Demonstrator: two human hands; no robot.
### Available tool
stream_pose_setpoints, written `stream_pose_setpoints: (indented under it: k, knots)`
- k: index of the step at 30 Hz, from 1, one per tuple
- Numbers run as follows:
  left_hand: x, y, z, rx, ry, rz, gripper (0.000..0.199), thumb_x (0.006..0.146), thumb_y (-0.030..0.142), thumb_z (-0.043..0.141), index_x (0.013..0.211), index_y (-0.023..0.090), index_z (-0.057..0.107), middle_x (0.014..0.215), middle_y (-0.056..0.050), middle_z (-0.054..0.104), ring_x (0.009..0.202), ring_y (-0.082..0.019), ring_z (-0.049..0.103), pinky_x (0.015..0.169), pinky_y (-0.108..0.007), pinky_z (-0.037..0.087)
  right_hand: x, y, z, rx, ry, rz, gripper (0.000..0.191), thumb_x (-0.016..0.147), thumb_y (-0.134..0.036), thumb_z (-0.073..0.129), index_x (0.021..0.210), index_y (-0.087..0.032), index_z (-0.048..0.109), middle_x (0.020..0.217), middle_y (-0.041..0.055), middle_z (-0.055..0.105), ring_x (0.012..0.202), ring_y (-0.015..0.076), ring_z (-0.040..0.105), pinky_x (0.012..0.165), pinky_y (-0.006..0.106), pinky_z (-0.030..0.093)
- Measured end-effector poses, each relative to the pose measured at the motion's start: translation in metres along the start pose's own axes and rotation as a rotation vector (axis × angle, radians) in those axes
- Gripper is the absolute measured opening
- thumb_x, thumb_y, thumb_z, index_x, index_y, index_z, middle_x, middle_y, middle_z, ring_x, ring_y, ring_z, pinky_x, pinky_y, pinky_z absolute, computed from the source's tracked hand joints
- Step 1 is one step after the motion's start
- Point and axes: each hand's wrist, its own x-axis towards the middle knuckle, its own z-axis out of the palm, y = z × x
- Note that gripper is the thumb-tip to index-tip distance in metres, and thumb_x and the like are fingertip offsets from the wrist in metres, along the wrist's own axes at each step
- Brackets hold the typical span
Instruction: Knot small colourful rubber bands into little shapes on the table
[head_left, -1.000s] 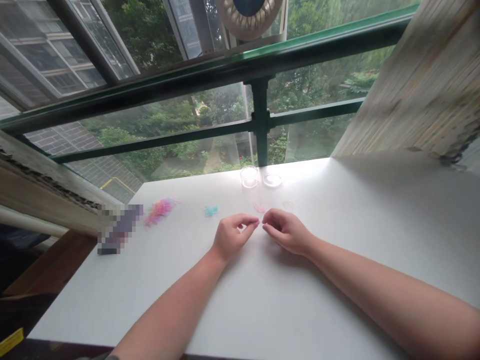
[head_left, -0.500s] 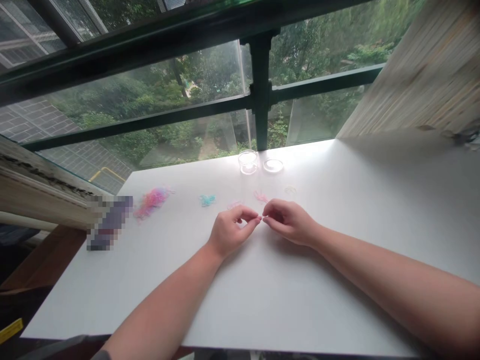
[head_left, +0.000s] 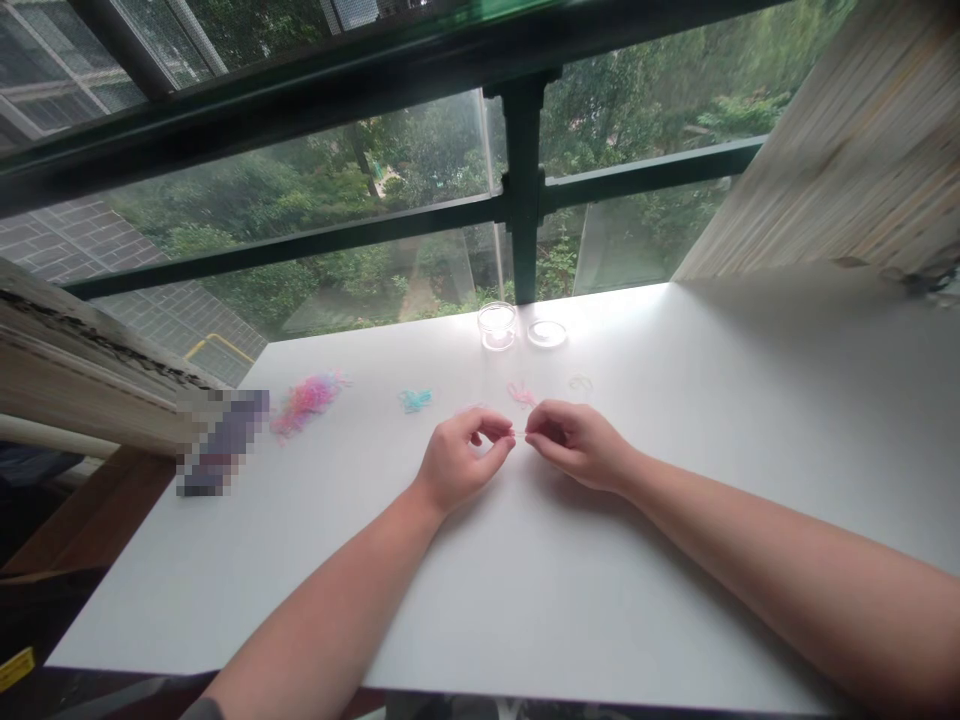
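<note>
Between my pinched fingertips a thin, pale pink elastic band (head_left: 520, 434) is stretched across a short gap. My left hand (head_left: 463, 458) grips one end with thumb and forefinger, and my right hand (head_left: 583, 447) pinches the other. Just beyond the right fingertips lies a small group of pink bands (head_left: 520, 394). Pale yellowish bands (head_left: 580, 382) rest behind the right hand. Teal bands (head_left: 415, 401) sit to the left, and farther left spreads a larger mixed pile of pink, purple and orange bands (head_left: 309, 403). More faint pink bands are partly hidden behind the left hand.
A clear round container (head_left: 497, 327) stands at the window edge of the white table (head_left: 615, 590), with its clear lid (head_left: 547, 333) lying beside it. A blurred dark object (head_left: 225, 445) lies at the left edge. Curtains hang on both sides of the green-framed window.
My left fingertips have drawn slightly left, away from the right ones, so the band between them shows longer. The view has shifted slightly.
</note>
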Motion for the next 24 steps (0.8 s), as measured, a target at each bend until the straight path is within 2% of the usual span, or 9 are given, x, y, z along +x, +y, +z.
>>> stream_pose_setpoints:
  k: [7,14,24]
  knots:
    - [-0.0008,-0.0015,-0.0017,0.003,0.005,0.040,0.016,0.075,0.015,0.057,0.091,0.018,0.060,0.084,-0.003,0.066,0.073,-0.013,0.059,0.064,-0.026,0.045,0.0004,0.0005,-0.0001,0.020,-0.011,0.014,0.005,0.081,-0.019,0.051,0.076,-0.017,0.051,0.055,-0.0056,0.039,0.050,0.0076,0.034,0.048,0.021,0.030]
    - [-0.0004,-0.0027,-0.0019,0.022,-0.042,0.042,0.008,0.078,0.018,0.057,0.083,0.018,0.063,0.076,-0.002,0.065,0.074,-0.014,0.057,0.063,-0.026,0.043,-0.0003,0.0023,0.0003,-0.009,-0.014,0.004,0.005,0.080,-0.019,0.052,0.076,-0.018,0.051,0.056,-0.0055,0.041,0.050,0.0076,0.035,0.048,0.021,0.030]
    - [0.0000,0.0013,-0.0031,0.030,-0.071,0.032,0.007,0.078,0.022,0.057,0.081,0.018,0.062,0.075,-0.002,0.065,0.072,-0.014,0.057,0.064,-0.027,0.043,-0.0001,0.0024,-0.0002,-0.023,-0.040,0.013,0.004,0.081,-0.019,0.052,0.076,-0.018,0.051,0.056,-0.0052,0.042,0.051,0.0079,0.036,0.049,0.021,0.030]
